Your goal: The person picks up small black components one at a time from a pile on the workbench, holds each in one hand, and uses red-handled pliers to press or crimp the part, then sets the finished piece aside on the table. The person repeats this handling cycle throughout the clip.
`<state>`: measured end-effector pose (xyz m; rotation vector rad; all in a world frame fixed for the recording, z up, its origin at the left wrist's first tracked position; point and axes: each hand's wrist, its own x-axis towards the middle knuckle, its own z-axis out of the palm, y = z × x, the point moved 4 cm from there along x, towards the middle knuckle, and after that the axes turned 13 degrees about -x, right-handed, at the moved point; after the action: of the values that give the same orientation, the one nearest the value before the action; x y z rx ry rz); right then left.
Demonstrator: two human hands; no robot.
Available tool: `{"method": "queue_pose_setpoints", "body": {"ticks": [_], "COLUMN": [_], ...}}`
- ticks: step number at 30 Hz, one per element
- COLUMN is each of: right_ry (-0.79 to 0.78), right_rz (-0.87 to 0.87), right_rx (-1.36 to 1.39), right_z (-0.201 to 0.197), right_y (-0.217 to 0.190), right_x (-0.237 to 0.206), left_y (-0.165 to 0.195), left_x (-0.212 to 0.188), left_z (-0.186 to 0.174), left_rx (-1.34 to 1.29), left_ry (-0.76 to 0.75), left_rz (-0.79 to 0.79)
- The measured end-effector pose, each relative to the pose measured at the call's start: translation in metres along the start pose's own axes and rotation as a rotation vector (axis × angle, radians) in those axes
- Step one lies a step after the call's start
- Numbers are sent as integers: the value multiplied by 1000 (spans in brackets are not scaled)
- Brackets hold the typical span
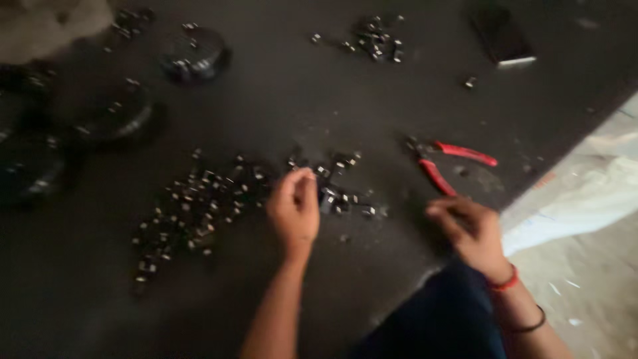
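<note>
small shiny metal pieces (199,206) lie scattered, left hand (294,209) pinching among them, right hand (468,229) curled empty.

The picture is dim and blurry all over. The dark tabletop (319,100) soaks up most of the light. More light falls on the pale floor (591,193) at the right edge. The small metal bits (193,199) show tiny shiny spots. The left hand (294,209) and right hand (468,233) look smeared and soft
</note>
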<state>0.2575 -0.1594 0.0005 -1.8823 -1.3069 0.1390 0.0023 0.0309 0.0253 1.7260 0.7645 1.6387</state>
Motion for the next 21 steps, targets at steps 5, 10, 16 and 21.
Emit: {"method": "queue_pose_setpoints", "body": {"ticks": [5,10,16,21], "right_ry": [-417,-261,-69,-118], "right_rz": [-137,-285,-51,-242], "right_rx": [-78,-47,-214,-49], "right_z": [54,51,36,45], "right_y": [-59,-91,-68,-80], "right_x": [51,64,50,51], "left_y": [7,32,26,30], "left_x": [-17,-4,-22,-17], "left_z": [33,29,37,27], "left_rx": [-67,62,211,245], "left_ry": [-227,-464,-836,-672], "left_rz": [54,238,88,208]}}
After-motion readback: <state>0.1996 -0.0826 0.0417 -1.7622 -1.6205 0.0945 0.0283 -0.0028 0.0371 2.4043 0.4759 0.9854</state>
